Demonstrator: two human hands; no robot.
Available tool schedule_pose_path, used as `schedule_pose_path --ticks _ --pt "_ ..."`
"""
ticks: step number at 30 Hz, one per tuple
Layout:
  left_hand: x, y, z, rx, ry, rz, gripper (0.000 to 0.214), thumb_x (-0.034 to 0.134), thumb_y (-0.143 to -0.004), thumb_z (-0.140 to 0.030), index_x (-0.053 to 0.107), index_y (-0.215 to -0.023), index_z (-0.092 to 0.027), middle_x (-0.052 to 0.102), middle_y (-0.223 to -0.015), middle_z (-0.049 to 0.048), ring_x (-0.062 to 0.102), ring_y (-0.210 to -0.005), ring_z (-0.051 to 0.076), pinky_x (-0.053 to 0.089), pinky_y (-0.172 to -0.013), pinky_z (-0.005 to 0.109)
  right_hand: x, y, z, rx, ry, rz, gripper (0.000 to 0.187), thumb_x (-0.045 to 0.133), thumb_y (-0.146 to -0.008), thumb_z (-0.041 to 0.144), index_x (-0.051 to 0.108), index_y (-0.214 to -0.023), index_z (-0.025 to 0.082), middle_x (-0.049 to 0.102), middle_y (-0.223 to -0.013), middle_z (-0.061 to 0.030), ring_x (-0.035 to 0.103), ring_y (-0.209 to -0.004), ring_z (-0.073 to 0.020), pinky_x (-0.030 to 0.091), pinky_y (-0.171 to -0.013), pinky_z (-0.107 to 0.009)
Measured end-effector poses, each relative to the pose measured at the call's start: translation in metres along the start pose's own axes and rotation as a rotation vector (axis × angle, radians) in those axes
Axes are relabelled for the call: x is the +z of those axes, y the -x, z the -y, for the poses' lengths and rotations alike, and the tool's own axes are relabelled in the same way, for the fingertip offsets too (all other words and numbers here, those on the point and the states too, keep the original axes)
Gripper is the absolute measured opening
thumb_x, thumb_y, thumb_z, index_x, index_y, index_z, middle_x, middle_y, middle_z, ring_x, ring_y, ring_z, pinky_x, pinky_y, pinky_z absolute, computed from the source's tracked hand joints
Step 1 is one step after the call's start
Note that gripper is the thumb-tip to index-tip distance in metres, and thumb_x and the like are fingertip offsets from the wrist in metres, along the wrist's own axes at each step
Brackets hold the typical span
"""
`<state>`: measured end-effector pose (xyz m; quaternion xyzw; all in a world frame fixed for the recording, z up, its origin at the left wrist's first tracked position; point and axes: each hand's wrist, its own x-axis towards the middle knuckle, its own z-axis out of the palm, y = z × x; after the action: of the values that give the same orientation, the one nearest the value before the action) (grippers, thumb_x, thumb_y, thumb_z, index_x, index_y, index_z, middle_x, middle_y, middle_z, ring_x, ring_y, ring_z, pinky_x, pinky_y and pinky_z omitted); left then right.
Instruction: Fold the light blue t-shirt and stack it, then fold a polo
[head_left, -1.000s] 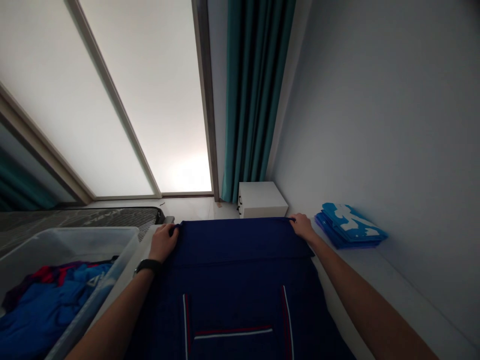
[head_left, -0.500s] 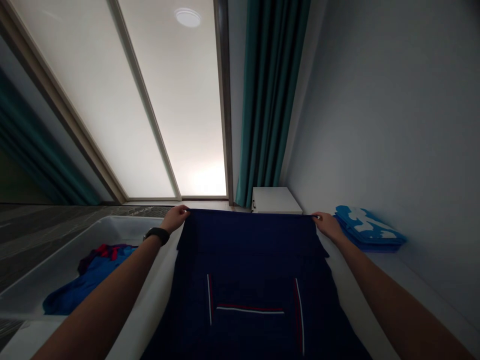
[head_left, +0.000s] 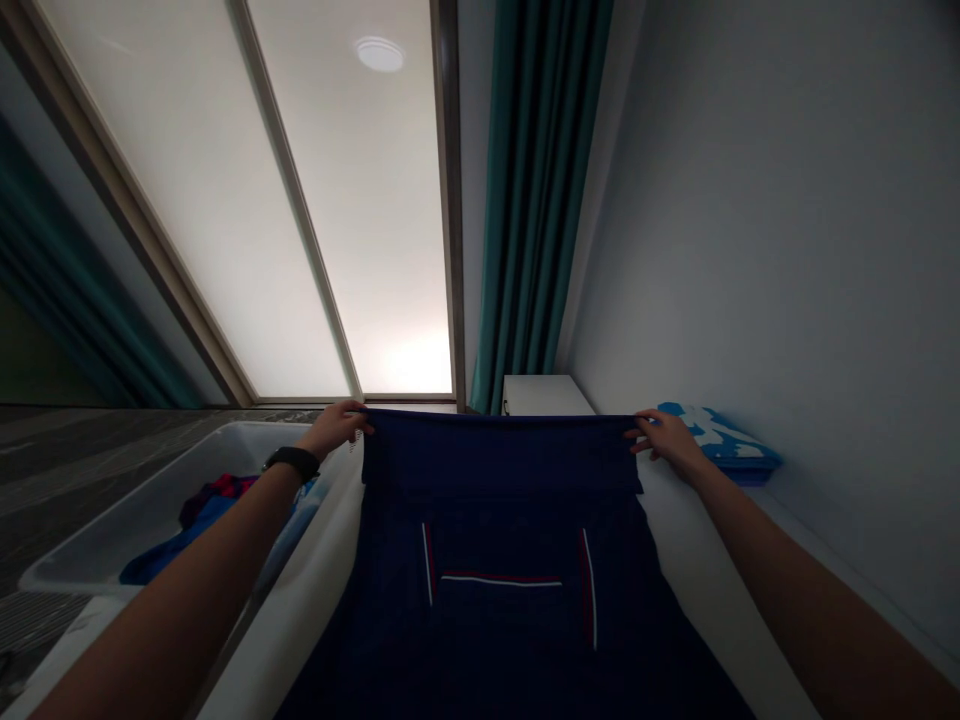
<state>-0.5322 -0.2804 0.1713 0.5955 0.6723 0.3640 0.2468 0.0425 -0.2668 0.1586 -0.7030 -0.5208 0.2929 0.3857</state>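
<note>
A navy garment is stretched out in front of me, wider toward my body, with red and white stripe trims on its front. Its far part is folded over into a flat band. My left hand, wearing a dark watch at the wrist, pinches the far left corner of that band. At the far right corner my right hand grips the cloth between thumb and fingers, the other fingers somewhat spread. The near end of the garment runs out of view.
Left of the white surface stands a translucent plastic bin with blue and red clothes. A folded blue and white textile lies by the right wall. A white cabinet and teal curtain are ahead.
The garment's far band is pulled straighter and lies flatter, its side flaps now drawn in. Both hands have moved slightly outward, fingers more spread. The camera view has shifted a little.
</note>
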Motion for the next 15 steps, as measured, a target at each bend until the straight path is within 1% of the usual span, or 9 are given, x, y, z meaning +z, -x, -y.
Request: schedule_pose_path --ticks 3,5,7,9,11,13,15 --pt "-0.003 0.024 -0.010 -0.042 0.107 -0.025 0.030 0.058 -0.071 -0.039 0.055 -0.091 -0.017 0.074 -0.070 0.0063 0.055 -0.042 0.013 0.037 -0.042 0.023 -0.010 0.020 0.002 0.003 -0.043 -0.013 0.029 0.047 -0.090 0.025 0.054 -0.116 0.014 0.074 -0.094 -0.0148 0.070 -0.056 -0.0178 0.042 -0.038 -0.019" --pt "-0.002 0.044 -0.014 -0.075 0.178 -0.058 0.031 0.058 -0.072 -0.038 0.054 -0.094 -0.016 0.074 -0.072 0.0076 0.057 -0.042 0.014 0.029 -0.038 0.020 -0.015 0.035 0.000 0.009 -0.081 -0.019 0.026 0.048 -0.090 0.025 0.055 -0.113 0.015 0.074 -0.093 -0.0139 0.070 -0.057 -0.0183 0.045 -0.040 -0.021" --pt "0.001 0.064 -0.017 -0.092 0.245 -0.090 0.032 0.059 -0.074 -0.039 0.053 -0.096 -0.016 0.074 -0.075 0.0086 0.061 -0.045 0.015 0.026 -0.036 0.018 -0.019 0.051 -0.005 0.012 -0.120 -0.020 0.023 0.049 -0.090 0.027 0.055 -0.110 0.016 0.074 -0.091 -0.0130 0.070 -0.058 -0.0186 0.048 -0.042 -0.022" --pt "0.002 0.086 -0.018 -0.088 0.311 -0.107 0.034 0.061 -0.074 -0.041 0.052 -0.096 -0.017 0.074 -0.079 0.0095 0.067 -0.052 0.019 0.030 -0.037 0.018 -0.023 0.067 -0.013 0.006 -0.158 -0.007 0.022 0.053 -0.089 0.031 0.055 -0.106 0.017 0.074 -0.090 -0.0122 0.071 -0.061 -0.0196 0.051 -0.046 -0.024" --pt "0.002 0.109 -0.017 -0.065 0.363 -0.100 0.038 0.064 -0.073 -0.045 0.052 -0.097 -0.017 0.074 -0.082 0.0099 0.070 -0.061 0.023 0.039 -0.040 0.021 -0.027 0.085 -0.026 -0.002 -0.187 0.006 0.027 0.058 -0.085 0.038 0.055 -0.103 0.018 0.074 -0.090 -0.0120 0.071 -0.064 -0.0215 0.054 -0.051 -0.028" --pt "0.001 0.133 -0.011 -0.051 0.390 -0.078 0.042 0.065 -0.073 -0.050 0.052 -0.098 -0.018 0.074 -0.086 0.0098 0.072 -0.070 0.025 0.048 -0.047 0.026 -0.030 0.104 -0.043 -0.006 -0.210 0.010 0.036 0.063 -0.078 0.046 0.055 -0.099 0.019 0.074 -0.090 -0.0125 0.071 -0.066 -0.0237 0.056 -0.055 -0.032" --pt "0.003 0.155 0.002 -0.058 0.388 -0.060 0.045 0.064 -0.074 -0.054 0.052 -0.099 -0.019 0.074 -0.088 0.0096 0.072 -0.077 0.027 0.055 -0.058 0.035 -0.032 0.122 -0.065 -0.052 -0.223 0.049 0.042 0.063 -0.075 0.053 0.055 -0.098 0.019 0.074 -0.092 -0.0131 0.070 -0.071 -0.0252 0.055 -0.060 -0.035"
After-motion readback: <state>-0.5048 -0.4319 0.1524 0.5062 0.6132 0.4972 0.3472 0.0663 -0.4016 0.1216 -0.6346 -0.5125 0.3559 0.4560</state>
